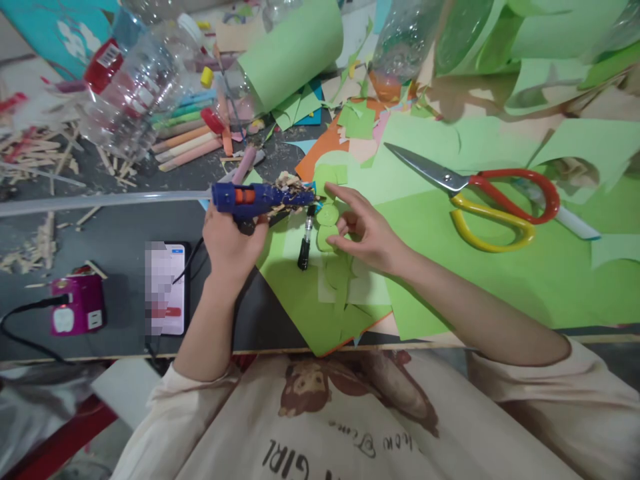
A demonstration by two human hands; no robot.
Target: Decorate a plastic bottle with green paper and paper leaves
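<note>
My left hand [227, 240] is wrapped round the blue hot glue gun [250, 198], which has an orange trigger and a long clear glue stick [115, 199] running into its back. Its nozzle points right and reaches small green paper circles [328, 215]. Beside these lies my right hand [367, 230], thumb and index finger spread apart around the circles and its other fingers curled; the thumb is at a green paper piece [327, 238], contact uncertain. A black pen with a clear middle [305, 243] lies just below the nozzle, on green paper [295, 293].
Large scissors [465, 183] with red and yellow handles lie on green sheets at right. Plastic bottles [140, 87], a green paper tube [295, 53] and paper scraps crowd the back. A phone [173, 287], a purple power adapter [77, 303] and wood sticks [37, 150] are at left.
</note>
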